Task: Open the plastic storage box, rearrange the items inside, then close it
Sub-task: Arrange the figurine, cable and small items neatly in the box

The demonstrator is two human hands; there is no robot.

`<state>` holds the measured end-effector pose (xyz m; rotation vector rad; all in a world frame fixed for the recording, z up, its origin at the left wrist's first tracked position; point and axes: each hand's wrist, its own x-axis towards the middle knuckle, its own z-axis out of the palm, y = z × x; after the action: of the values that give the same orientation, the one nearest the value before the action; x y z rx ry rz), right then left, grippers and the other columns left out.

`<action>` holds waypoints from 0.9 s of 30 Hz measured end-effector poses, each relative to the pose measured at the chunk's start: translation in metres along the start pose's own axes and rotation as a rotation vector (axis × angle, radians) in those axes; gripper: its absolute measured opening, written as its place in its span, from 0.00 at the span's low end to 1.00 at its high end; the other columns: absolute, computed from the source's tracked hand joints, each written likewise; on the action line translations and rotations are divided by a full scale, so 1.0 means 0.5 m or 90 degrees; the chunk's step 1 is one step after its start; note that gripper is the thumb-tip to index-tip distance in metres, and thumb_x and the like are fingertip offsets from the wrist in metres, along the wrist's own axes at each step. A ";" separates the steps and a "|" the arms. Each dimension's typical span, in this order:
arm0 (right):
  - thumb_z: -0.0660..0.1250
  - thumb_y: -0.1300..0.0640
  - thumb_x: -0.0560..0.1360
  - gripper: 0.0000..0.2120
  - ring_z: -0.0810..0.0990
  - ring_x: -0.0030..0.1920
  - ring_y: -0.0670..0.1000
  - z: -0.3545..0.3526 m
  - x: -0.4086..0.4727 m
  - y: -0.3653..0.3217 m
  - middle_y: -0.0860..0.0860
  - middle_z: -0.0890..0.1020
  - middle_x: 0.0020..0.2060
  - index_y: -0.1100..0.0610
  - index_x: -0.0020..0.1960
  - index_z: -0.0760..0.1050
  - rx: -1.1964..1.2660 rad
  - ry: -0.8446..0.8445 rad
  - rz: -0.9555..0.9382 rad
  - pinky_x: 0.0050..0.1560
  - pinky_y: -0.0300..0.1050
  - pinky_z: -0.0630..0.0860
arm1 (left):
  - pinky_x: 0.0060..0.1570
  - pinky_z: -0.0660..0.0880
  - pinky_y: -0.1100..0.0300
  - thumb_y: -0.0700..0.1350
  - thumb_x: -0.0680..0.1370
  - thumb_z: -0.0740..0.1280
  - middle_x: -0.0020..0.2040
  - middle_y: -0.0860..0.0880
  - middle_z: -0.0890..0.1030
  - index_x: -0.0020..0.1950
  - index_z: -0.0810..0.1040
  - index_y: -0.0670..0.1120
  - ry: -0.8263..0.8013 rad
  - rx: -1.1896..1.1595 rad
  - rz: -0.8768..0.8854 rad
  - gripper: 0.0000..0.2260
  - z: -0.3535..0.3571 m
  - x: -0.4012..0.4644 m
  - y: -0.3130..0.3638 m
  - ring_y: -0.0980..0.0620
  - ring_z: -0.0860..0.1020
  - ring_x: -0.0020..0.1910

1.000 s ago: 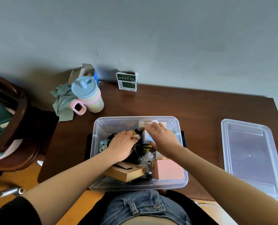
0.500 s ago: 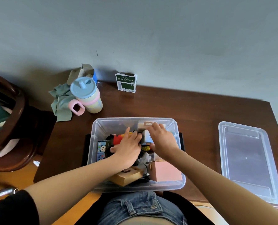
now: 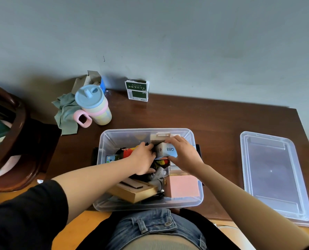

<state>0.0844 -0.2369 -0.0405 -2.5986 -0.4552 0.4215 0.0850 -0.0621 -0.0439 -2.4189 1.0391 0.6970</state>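
The clear plastic storage box (image 3: 103, 150) sits open at the near edge of the dark brown wooden counter (image 3: 213, 120), just in front of the person's lap, and it is crowded with small things. Both hands are inside it, over the far half. The right hand (image 3: 184, 156) grips a small white carton printed "Q88" (image 3: 168, 150), its fingers curled over the carton's top and right side and its thumb under the near edge. The left hand (image 3: 143, 159) meets the same carton from the left, fingertips pressed against its left end; whether they curl round it cannot be told. Behind the carton a pale cardboard package with a hang tab (image 3: 160, 137) stands against the box's far wall. To the left of the left hand lie a red and yellow toy (image 3: 129, 152) and a small blue-edged picture card (image 3: 110, 158). In the near half rest a flat brown cardboard box (image 3: 135, 193) and, beside it on the right, a pink square box (image 3: 184, 185). The clear plastic lid (image 3: 274, 174) lies flat on the counter well to the right of the storage box. At the far left of the counter stand a pastel sippy cup with a blue lid and pink handle (image 3: 94, 105) and a crumpled grey-green cloth (image 3: 65, 114), and a green and white carton (image 3: 137, 90) stands by the wall.
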 end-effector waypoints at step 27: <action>0.63 0.66 0.75 0.07 0.78 0.42 0.48 -0.033 -0.040 0.022 0.49 0.79 0.46 0.57 0.50 0.75 0.074 0.176 0.019 0.42 0.47 0.78 | 0.72 0.49 0.44 0.70 0.75 0.43 0.63 0.49 0.77 0.62 0.77 0.48 0.152 -0.382 -0.201 0.35 0.080 -0.003 0.000 0.45 0.65 0.69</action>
<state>0.0754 -0.2601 -0.0276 -2.5020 -0.2890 0.0916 0.0728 -0.0394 -0.0747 -3.1526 0.5433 0.6898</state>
